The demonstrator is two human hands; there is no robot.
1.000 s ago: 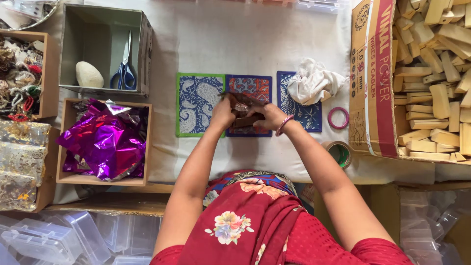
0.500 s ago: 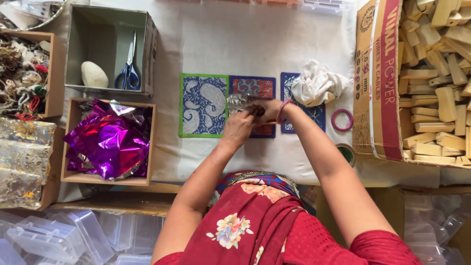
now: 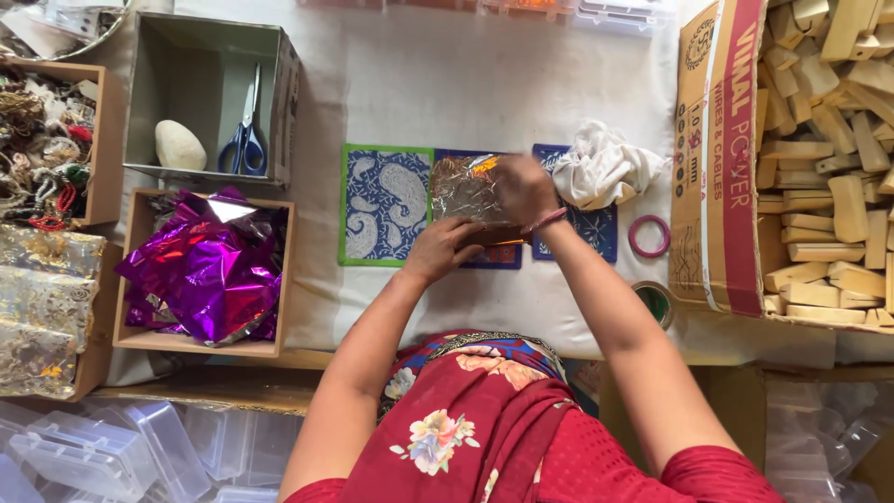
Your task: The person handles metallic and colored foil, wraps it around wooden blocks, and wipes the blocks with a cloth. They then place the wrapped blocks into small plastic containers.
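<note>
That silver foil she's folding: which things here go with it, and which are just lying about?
In hand:
- silver foil, held by the left hand and right hand
- blue patterned mats beneath it

Lying about:
- scissors and stone in a box
- purple foil
- white cloth
- pink ring
- wooden blocks

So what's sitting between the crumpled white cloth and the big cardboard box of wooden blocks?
In the head view, a pink ring lies on the sheet between the white cloth and the cardboard box.

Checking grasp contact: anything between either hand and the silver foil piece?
Nothing visible. The left hand and right hand both grip the silver foil piece directly, above the blue patterned mats.
</note>
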